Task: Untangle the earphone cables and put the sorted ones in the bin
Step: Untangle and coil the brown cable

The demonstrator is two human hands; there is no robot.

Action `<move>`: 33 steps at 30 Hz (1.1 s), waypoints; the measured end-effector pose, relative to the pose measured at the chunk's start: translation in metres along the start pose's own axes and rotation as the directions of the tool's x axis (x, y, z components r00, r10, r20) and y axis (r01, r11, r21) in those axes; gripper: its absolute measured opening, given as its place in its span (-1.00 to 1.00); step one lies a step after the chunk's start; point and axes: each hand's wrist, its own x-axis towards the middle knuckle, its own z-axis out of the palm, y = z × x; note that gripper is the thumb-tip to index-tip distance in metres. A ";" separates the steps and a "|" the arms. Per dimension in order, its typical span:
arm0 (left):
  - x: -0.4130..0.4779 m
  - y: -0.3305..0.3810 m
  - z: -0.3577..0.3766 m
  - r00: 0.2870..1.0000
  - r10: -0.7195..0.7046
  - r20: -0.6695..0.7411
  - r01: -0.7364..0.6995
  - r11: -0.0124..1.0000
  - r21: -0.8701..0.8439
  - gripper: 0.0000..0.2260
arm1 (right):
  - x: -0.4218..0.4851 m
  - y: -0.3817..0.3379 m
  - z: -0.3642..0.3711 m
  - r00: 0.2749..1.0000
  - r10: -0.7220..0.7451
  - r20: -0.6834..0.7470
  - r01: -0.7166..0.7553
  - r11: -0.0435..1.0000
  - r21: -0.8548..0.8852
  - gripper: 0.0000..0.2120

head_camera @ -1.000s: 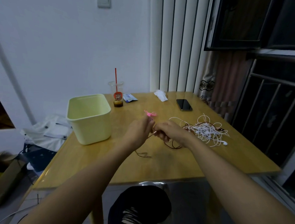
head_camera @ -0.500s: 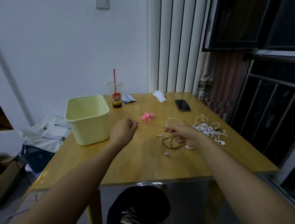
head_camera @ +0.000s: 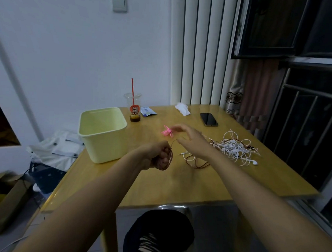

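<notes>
My left hand point(head_camera: 156, 156) is a fist above the table's middle, with loops of a brown earphone cable point(head_camera: 168, 158) wound around its fingers. The rest of that brown cable point(head_camera: 195, 161) lies slack on the wood to the right. My right hand point(head_camera: 191, 140) hovers blurred above it, fingers spread, the cable running up toward its fingers. A tangle of white earphone cables point(head_camera: 234, 148) sits further right. The pale yellow bin point(head_camera: 103, 142) stands at the table's left edge, with nothing visible inside it. A small pink tie point(head_camera: 167, 131) lies beyond my hands.
A plastic cup with a red straw point(head_camera: 134, 111), a blue-white packet point(head_camera: 147, 112), a crumpled tissue point(head_camera: 182, 108) and a dark phone point(head_camera: 208, 119) lie along the far side of the wooden table point(head_camera: 158, 190). Clothes and a cardboard box sit on the floor at left.
My left hand has turned and now has the brown cable wound around it. My right hand has let go of its pinch, opened and swung up toward the pink tie.
</notes>
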 end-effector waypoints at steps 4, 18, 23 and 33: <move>-0.003 0.002 -0.001 0.999 -0.003 0.034 0.009 0.984 -0.180 -0.70 | -0.008 0.010 0.009 0.978 0.044 0.202 -0.071 0.989 0.132 -0.77; -0.002 0.008 0.017 0.941 0.336 -0.048 -0.258 0.615 -0.745 -0.68 | -0.019 0.005 0.015 0.975 0.054 0.215 -0.090 0.983 0.159 -0.72; 0.003 -0.004 0.018 0.724 0.630 -0.282 -0.626 0.771 0.116 -0.76 | -0.023 -0.009 0.010 0.904 0.099 0.416 -0.128 0.991 0.043 -0.75; 0.013 -0.013 -0.002 0.700 0.713 0.050 -0.389 0.322 0.863 -0.74 | -0.019 -0.008 -0.015 0.923 0.144 0.357 -0.227 0.953 0.203 -0.78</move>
